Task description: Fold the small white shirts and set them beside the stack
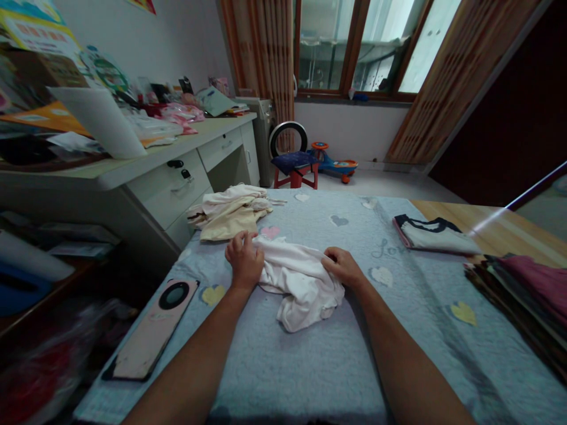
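Observation:
A crumpled white garment (pixel 301 274) lies in loose folds on the blue quilted cover (pixel 283 372). At its left end, my left hand (pixel 245 262) is curled with its fingers on the cloth. My right hand (pixel 344 267) pinches the garment's upper right edge, the fingertips partly hidden. Just beyond my left hand is a heap of cream and white clothes (pixel 234 215). A phone in a pink case (pixel 153 333) rests to the left of my left forearm.
On the right lie a folded white shirt with dark trim (pixel 436 233) and a stack of folded dark and maroon clothes (pixel 527 289). A cluttered desk (pixel 177 144) runs along the left. Past the cover's far edge stand a red stool (pixel 296 177) and a blue ride-on toy (pixel 334 165).

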`<control>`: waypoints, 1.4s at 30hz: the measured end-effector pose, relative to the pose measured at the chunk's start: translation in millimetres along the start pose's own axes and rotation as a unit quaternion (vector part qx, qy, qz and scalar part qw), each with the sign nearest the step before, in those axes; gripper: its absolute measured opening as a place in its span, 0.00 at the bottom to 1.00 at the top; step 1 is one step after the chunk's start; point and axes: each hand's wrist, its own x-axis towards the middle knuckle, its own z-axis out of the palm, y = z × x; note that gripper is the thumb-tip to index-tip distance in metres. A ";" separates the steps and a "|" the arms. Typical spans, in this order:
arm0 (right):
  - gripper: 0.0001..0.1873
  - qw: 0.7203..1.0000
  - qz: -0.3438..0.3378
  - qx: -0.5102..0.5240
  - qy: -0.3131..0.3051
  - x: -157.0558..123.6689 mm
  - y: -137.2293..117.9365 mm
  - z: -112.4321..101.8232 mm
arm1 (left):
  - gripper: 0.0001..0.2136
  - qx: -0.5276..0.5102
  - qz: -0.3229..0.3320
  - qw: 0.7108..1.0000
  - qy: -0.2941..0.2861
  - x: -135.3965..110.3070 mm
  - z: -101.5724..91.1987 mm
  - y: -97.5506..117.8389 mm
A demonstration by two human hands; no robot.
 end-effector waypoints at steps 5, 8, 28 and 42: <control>0.04 0.997 -0.002 0.065 0.051 0.2 3.0 6.9 | 0.14 0.016 0.150 0.979 -0.134 -8.2 0.3 17.8; 0.07 0.983 0.025 0.168 0.076 1.8 6.1 12.9 | 0.10 0.043 0.180 0.957 -0.223 -7.5 0.7 26.9; 0.26 0.959 0.090 0.264 -0.046 -2.6 7.3 -19.7 | 0.09 0.100 0.221 0.885 -0.398 48.4 36.0 50.2; 0.13 0.949 0.164 0.229 0.138 4.7 16.3 -15.8 | 0.03 -0.254 -0.031 0.939 -0.231 66.3 28.6 46.6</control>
